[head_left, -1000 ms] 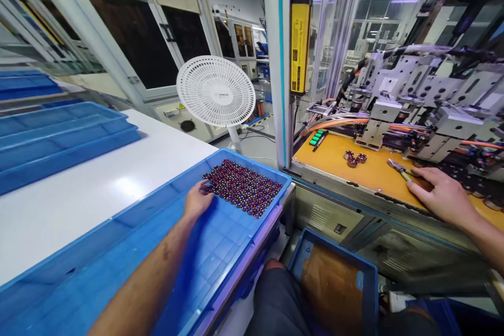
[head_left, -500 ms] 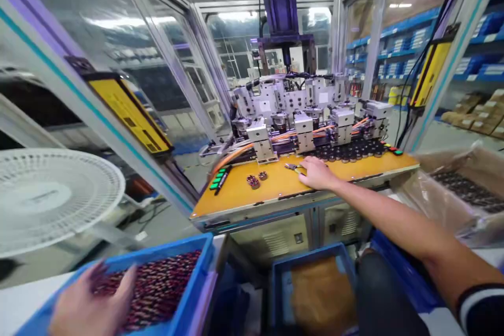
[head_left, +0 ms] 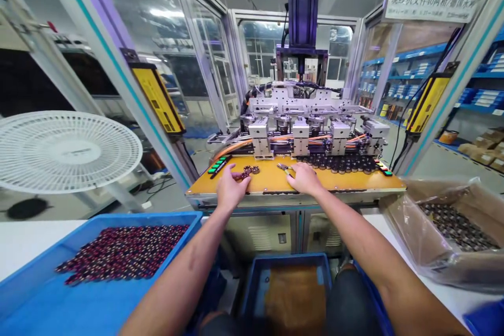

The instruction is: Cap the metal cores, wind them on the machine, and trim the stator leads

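On the yellow tabletop (head_left: pixel 271 181), my left hand (head_left: pixel 230 189) has its thumb and fingers closed on a small round dark-red wound motor stator (head_left: pixel 244 174). Right behind that part stand more stators (head_left: pixel 255 169) of the same kind. My right hand (head_left: pixel 305 179) is wrapped round the handles of a pair of small cutting pliers (head_left: pixel 284 168), whose jaws point left toward the stators. To the right of this hand, several black round stators (head_left: pixel 342 164) line the table in front of the winding machine (head_left: pixel 301 134).
A blue bin (head_left: pixel 39 299) full of dark-red stators is at the lower left, below a white fan (head_left: pixel 79 152). At the right sits a plastic-lined carton (head_left: pixel 441 262) of parts. Green-topped switches (head_left: pixel 218 167) lie at the table's left end. A blue crate (head_left: pixel 255 283) is below.
My left hand has moved from above the blue bin up to the stators on the tabletop. My right hand stays on the pliers. The camera view has shifted and become level.
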A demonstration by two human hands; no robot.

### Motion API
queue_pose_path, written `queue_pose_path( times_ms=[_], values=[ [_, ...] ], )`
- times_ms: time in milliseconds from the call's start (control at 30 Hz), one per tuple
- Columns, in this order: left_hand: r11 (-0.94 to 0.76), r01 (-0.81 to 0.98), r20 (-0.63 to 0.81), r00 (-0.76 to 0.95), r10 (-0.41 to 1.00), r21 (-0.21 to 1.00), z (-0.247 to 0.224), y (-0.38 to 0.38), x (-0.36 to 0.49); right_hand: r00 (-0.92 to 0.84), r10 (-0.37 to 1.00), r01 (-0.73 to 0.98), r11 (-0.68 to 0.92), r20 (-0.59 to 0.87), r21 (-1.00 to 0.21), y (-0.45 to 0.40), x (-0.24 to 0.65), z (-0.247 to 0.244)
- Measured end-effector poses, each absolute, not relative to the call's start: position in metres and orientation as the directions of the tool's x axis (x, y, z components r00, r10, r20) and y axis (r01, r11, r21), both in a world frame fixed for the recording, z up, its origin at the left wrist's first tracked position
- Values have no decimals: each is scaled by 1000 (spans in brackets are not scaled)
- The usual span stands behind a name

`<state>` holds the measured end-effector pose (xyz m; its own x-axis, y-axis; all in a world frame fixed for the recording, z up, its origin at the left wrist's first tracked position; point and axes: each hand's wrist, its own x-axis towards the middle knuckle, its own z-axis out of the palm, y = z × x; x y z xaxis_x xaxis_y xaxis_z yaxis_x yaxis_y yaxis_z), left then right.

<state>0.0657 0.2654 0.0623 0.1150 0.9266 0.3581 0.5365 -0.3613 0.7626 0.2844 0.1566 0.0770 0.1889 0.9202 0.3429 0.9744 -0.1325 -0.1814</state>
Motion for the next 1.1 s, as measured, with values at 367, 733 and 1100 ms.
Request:
queue_pose_path(
  times_ms=[367,733,1100],
  values=[
    [-348,-92,350,13,937,933,54,140,2,62,765,909,222,641,-352,101,253,103],
    [-673,-74,677,91,730,736,33,5,-20,-433,766,839,536,475,-99,-65,160,113],
    [-655,-69,656,173,735,752,29,1,-21,-445,766,839,538,463,-84,-65,166,98]
  ],
)
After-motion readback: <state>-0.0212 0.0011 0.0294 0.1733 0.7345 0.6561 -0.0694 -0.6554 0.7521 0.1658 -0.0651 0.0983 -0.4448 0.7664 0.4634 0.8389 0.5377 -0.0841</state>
